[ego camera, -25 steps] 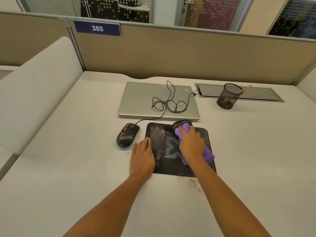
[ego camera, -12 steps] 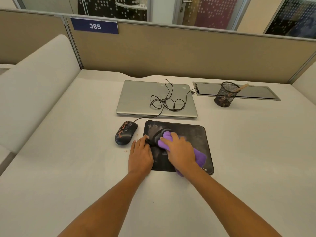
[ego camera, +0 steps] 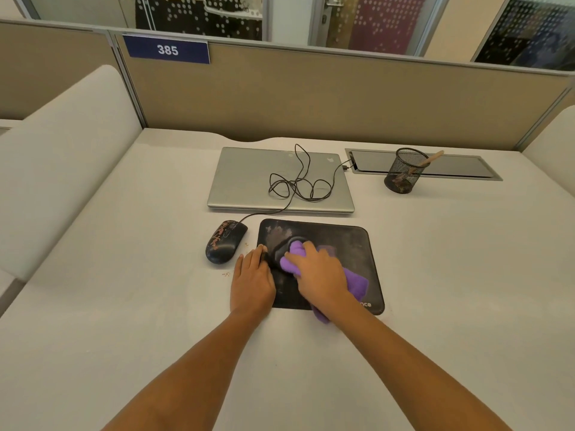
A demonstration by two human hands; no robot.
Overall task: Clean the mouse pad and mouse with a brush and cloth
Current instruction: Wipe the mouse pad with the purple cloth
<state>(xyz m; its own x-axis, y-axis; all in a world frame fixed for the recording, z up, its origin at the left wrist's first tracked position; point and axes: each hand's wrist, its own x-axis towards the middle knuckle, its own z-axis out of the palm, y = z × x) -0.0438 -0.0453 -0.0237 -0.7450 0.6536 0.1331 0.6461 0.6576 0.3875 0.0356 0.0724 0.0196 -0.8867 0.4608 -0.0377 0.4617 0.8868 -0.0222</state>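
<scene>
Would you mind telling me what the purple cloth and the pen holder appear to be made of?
The purple cloth looks like soft plush microfibre: fuzzy, bunched folds. The pen holder seems black wire mesh, probably metal: see-through lattice.

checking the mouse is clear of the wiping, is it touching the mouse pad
Apart. The head view shows bare table between the mouse and the mouse pad.

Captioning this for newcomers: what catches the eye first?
The right hand presses a bright purple cloth onto the black mouse pad, while the left hand lies flat at the pad's left edge. Left of it sits a black mouse, its cable looped over the closed silver laptop.
</scene>
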